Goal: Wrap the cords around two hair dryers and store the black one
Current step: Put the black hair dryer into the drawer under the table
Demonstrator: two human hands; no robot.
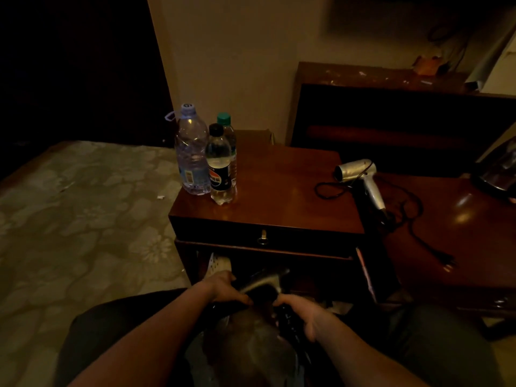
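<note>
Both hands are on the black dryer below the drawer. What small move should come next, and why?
Probably keep looping cord around the black dryer: left hand grips its body, right hand holds something dark, likely cord. The silver dryer lies unwrapped on the tabletop.

bottles stand left of the dryer on the nightstand.

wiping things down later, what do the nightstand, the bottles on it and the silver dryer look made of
Nightstand: likely polished or varnished wood, reddish-brown with glossy highlights. Bottles: clear plastic, see-through with screw caps. Silver hair dryer: probably plastic with a metallic silver finish; its cord looks like matte black rubber or plastic.
</note>
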